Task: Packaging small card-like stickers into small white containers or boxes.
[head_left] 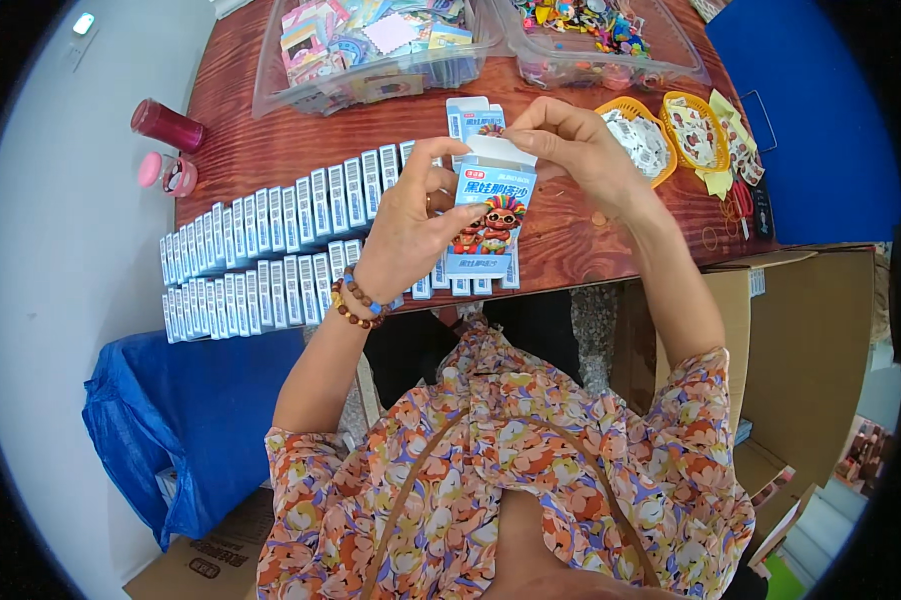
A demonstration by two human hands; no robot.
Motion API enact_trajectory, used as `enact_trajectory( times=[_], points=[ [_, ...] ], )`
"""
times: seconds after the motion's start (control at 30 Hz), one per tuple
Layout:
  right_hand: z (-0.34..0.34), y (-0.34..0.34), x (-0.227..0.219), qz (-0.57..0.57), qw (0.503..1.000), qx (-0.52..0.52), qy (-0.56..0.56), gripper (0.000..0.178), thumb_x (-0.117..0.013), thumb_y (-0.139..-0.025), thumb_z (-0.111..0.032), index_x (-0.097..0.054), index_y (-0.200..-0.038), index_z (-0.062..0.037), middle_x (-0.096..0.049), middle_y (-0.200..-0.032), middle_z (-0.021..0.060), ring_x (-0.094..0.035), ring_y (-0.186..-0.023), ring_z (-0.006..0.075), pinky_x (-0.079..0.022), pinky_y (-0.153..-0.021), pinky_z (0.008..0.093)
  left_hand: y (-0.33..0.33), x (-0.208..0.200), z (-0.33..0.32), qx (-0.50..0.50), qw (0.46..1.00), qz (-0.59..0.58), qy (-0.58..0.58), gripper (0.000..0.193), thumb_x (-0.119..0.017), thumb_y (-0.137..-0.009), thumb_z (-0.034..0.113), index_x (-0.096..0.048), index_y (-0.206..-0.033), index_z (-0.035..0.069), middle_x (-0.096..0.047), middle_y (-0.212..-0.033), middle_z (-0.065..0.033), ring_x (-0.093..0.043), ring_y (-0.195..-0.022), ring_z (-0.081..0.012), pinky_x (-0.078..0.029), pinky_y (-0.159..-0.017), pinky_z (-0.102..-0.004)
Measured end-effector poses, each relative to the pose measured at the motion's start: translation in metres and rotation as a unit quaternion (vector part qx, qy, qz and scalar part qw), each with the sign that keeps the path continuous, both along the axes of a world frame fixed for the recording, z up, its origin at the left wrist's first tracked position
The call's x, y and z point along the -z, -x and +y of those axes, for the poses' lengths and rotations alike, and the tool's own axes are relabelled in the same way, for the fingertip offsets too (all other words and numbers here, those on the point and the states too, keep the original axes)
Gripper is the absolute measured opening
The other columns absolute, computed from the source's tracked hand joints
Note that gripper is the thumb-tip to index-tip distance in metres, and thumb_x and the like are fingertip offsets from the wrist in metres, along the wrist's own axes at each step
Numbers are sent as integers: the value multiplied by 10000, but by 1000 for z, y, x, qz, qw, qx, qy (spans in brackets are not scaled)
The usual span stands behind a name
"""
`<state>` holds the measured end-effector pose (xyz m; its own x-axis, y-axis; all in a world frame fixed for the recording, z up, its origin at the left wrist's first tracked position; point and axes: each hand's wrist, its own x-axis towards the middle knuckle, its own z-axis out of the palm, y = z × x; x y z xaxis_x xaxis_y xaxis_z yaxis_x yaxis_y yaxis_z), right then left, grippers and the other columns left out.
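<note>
A small light-blue cardboard box (483,265) with colourful cartoon figures on its front stands upright over the table's near edge. My left hand (411,220) grips it, thumb across the front and forefinger up at the top edge. Its white top flap (503,152) is raised. At the flap's right corner, the thumb and forefinger of my right hand (576,150) are pinched together; whether anything else is between them is hidden. Just behind lies another blue box (468,112), partly covered. Two long rows of matching boxes (296,215) stand close by on the left.
On the wooden table (236,140), a clear bin of cards (316,100) and a clear bin of small trinkets (571,72) stand at the back. Yellow baskets (671,165) with small packets, plus red scissors (741,200), sit right. Red-lidded jars (156,172) stand left; an open carton (801,350) is lower right.
</note>
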<state>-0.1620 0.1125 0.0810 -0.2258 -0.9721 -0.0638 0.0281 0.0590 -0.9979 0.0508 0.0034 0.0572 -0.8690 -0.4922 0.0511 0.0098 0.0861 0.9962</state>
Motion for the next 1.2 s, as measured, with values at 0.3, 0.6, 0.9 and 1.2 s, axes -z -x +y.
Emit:
enact_trajectory(
  times=[0.3,0.6,0.9,1.2],
  points=[
    [1,1,-9,-9,997,-39,-69,154,-679,-952,-246,-679,-1007,-102,-714,-1022,-4,-671,-910,65,-544,-770,234,-1,-2,1,-9,1000,-10,-25,583,-706,-879,18,-331,-1325,51,-703,-995,-151,-690,-841,-160,-533,-685,-276],
    [-5,3,6,36,995,-90,-31,162,-695,-905,-63,-743,-1057,-35,-734,-944,16,-668,-876,68,-529,-788,235,-5,4,-2,12,1000,-26,5,690,-751,-854,87,-321,-1391,49,-703,-942,-142,-706,-828,-197,-543,-694,-298],
    [6,-14,3,142,989,-44,1,288,-637,-942,-19,-702,-1222,-48,-743,-1063,40,-658,-982,82,-522,-883,252,-1,10,1,-34,999,-16,-13,669,-753,-856,90,-359,-1395,61,-682,-908,-125,-675,-726,-148,-521,-633,-282],
    [19,-19,9,277,957,-29,85,354,-627,-932,3,-654,-1282,-37,-702,-1220,87,-649,-1127,162,-516,-965,299,-1,12,4,-31,999,13,31,718,-746,-866,96,-384,-1485,131,-637,-875,-83,-652,-723,-123,-515,-623,-276]
  ],
)
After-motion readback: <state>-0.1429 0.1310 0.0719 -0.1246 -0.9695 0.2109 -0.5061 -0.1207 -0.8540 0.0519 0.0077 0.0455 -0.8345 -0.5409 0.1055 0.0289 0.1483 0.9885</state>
